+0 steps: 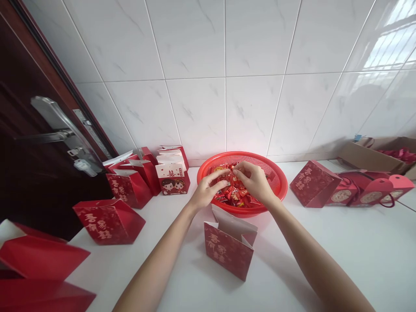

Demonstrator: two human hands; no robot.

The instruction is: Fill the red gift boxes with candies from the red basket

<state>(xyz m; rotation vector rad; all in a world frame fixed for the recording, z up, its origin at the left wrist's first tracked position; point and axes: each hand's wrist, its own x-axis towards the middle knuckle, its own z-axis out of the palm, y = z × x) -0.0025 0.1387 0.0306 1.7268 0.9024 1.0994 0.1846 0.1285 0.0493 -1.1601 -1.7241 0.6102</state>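
Note:
A red plastic basket [282, 186] stands against the tiled wall, with red-wrapped candies [234, 195] inside. Over its left part is my left hand [208, 187], thumb and fingers apart, with no held item visible. My right hand [253, 178] is above the basket's middle, its thumb and index finger pinched together near the left fingertips; whatever is between them is too small to name. In front of the basket, an open-topped red gift bag [227, 249] stands upright on the white table, below and between both hands, touched by neither.
Red paper bags [110, 223] line the table's left side, near a dark door [29, 173] with a metal handle. Character-printed boxes [173, 180] stand left of the basket. To the right are a red bag [313, 184], round-labelled boxes [373, 190] and a cardboard box [370, 158].

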